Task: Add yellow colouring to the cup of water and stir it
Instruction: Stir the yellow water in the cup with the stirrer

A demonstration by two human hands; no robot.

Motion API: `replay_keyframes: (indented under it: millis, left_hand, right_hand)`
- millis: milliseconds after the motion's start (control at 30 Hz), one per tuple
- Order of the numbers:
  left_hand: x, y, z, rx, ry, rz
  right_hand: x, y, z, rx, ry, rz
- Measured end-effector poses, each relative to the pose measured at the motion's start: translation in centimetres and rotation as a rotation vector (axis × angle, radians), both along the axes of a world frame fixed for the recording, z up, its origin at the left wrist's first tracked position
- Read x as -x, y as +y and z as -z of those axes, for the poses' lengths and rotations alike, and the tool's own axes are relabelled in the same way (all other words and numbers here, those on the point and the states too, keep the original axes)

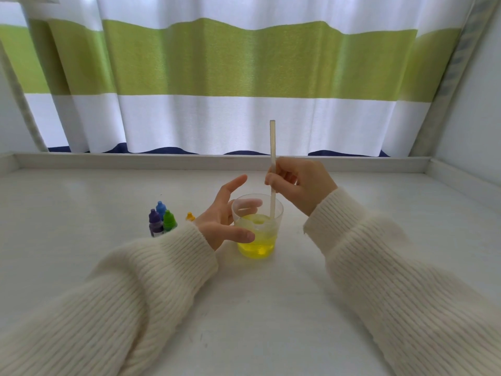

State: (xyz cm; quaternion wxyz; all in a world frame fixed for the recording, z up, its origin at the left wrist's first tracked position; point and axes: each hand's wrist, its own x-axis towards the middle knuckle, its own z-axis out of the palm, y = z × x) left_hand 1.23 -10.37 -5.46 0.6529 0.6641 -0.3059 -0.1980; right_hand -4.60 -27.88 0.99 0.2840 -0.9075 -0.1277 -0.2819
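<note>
A clear plastic cup stands on the white table, its water tinted yellow. My left hand holds the cup from the left, thumb on the near side and fingers round the far side, index finger raised. My right hand pinches a pale stirring stick that stands nearly upright with its lower end in the yellow water. The yellow colouring bottle stands just behind my left wrist, mostly hidden.
Purple, blue and green dropper bottles stand in a cluster left of the cup. A raised white ledge borders the table's back, with a green-and-white striped curtain behind it.
</note>
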Motion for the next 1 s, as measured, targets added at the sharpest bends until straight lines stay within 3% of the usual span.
replay_keyframes:
  millis: [433,1000]
  left_hand:
    - [-0.2,0.0,0.0,-0.013,-0.007,0.032]
    - [0.0,0.0,0.0,0.002,-0.003,0.041]
  right_hand:
    - [0.4,1.4,0.3,-0.173,0.083,-0.164]
    - [-0.2,0.5,0.4,-0.049,0.002,-0.028]
